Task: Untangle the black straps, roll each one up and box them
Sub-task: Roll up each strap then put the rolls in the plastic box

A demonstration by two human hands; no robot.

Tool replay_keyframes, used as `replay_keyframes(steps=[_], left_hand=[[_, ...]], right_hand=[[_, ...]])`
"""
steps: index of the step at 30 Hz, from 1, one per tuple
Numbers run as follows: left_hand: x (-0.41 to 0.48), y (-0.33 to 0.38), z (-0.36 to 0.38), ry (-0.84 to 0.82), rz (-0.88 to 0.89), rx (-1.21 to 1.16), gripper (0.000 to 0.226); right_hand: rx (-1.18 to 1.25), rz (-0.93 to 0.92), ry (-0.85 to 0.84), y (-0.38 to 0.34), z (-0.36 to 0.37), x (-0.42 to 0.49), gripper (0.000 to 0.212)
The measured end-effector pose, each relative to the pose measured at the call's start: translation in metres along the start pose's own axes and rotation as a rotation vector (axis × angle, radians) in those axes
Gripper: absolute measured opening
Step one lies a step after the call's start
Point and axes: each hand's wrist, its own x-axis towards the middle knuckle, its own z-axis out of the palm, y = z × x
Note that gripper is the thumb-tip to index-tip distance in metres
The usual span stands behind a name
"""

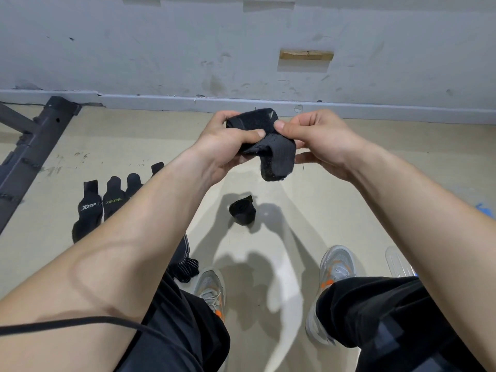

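My left fingers (pixel 257 134) and right fingers (pixel 280 126) pinch the half-rolled black strap (pixel 279 159), held up over the floor (pixel 308 205). It looks light, soft and floppy, so holding the roll's sides should keep it tight. A rolled strap (pixel 243 212) lies below.

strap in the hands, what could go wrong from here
1. The strap is only pinched by the left hand and right hand; its loose end hangs free, so the roll may spring open.
2. The rolled strap lies on the floor near the shoes and could get kicked.
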Motion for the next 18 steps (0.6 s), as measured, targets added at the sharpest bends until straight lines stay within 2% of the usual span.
replay_keyframes(steps=[8, 11, 12, 18], left_hand=[[-0.006, 0.0, 0.003, -0.069, 0.004, -0.012, 0.048], [-0.009, 0.001, 0.006, -0.088, -0.003, -0.026, 0.048], [-0.01, 0.002, 0.007, -0.089, -0.004, -0.029, 0.047], [-0.014, 0.006, 0.012, -0.061, -0.022, -0.038, 0.022]], right_hand=[[0.04, 0.055, 0.04, 0.001, 0.003, 0.0, 0.022], [0.097, 0.095, 0.064, 0.0, 0.005, -0.001, 0.031], [0.125, 0.104, 0.064, -0.002, 0.006, -0.002, 0.028], [0.291, 0.148, 0.104, -0.008, 0.01, -0.004, 0.015]])
